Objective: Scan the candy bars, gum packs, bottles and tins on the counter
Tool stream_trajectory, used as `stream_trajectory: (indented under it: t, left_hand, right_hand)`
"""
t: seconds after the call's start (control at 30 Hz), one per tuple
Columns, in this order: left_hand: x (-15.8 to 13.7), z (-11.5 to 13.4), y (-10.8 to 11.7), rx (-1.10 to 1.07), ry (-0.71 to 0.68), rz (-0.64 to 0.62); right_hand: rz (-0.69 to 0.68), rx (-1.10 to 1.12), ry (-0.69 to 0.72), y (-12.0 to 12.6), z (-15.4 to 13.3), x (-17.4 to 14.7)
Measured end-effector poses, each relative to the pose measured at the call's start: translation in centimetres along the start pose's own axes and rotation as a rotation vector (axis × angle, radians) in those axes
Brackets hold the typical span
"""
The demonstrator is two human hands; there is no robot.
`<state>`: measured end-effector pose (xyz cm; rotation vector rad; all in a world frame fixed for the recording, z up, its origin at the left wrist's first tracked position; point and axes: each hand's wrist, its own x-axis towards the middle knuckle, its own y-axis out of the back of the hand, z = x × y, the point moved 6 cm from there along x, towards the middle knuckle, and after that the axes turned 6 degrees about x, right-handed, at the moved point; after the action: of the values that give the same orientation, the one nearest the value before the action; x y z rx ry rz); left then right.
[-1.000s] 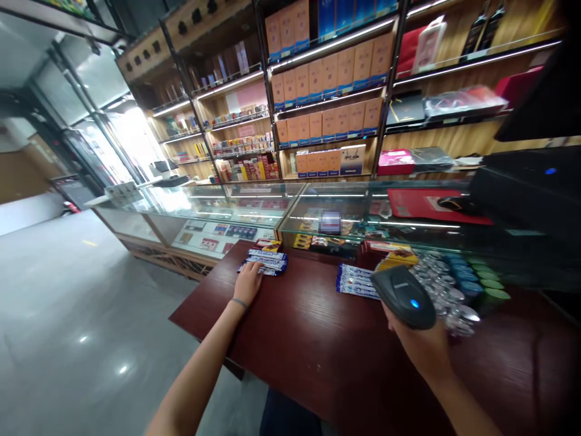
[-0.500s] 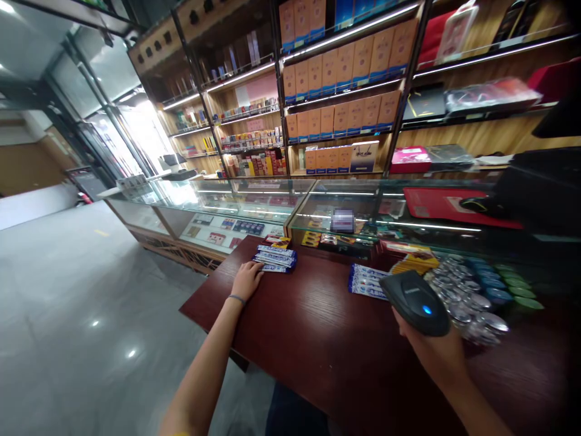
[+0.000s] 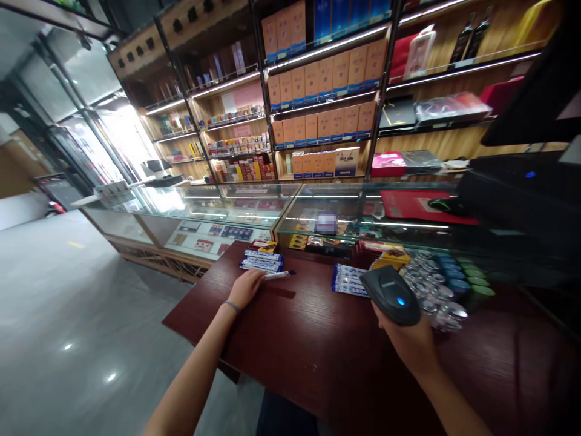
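My right hand [image 3: 411,342] grips a black barcode scanner [image 3: 396,295] with a blue light, held above the dark red wooden table [image 3: 318,351]. Just beyond the scanner lies a pile of blue-and-white bars [image 3: 348,280]. My left hand [image 3: 247,286] reaches to the table's far left and holds one blue-and-white bar [image 3: 278,275] lifted slightly off the surface. A stack of the same bars [image 3: 262,261] lies right behind that hand.
Round silver, blue and green tins [image 3: 442,287] cluster right of the scanner. A glass display counter [image 3: 290,209] runs behind the table, with lit shelves of boxes [image 3: 324,91] beyond. A black monitor [image 3: 526,188] stands at right. Grey floor [image 3: 68,315] lies to the left.
My left hand has drawn one bar off the stack toward me. The scanner hand stays roughly in place. The view has shifted slightly.
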<state>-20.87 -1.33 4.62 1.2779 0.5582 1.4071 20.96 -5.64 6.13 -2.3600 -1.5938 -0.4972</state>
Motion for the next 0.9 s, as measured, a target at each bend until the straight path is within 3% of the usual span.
stream_trajectory:
  t: [0.17, 0.37, 0.5, 0.7, 0.9]
  left_hand:
    - [3.1, 3.4, -2.4, -0.388, 0.169, 0.082]
    - [6.9, 8.8, -7.7, -1.102, 0.393, -0.08]
    - [7.7, 12.2, -9.3, -1.459, 0.514, -0.096]
    - [6.8, 13.3, -10.2, -1.568, 0.602, -0.012]
    - [5.5, 12.6, -9.2, -1.634, 0.554, -0.043]
  right_hand:
    - [0.012, 0.013, -0.044, 0.4, 0.0, 0.0]
    - [-0.022, -0.006, -0.043, 0.8, 0.5, 0.3]
    - [-0.002, -0.026, 0.037, 0.8, 0.2, 0.6]
    - [-0.019, -0.083, 0.047, 0.6, -0.2, 0.6]
    - [-0.057, -0.153, 0.048, 0.7, 0.0, 0.4]
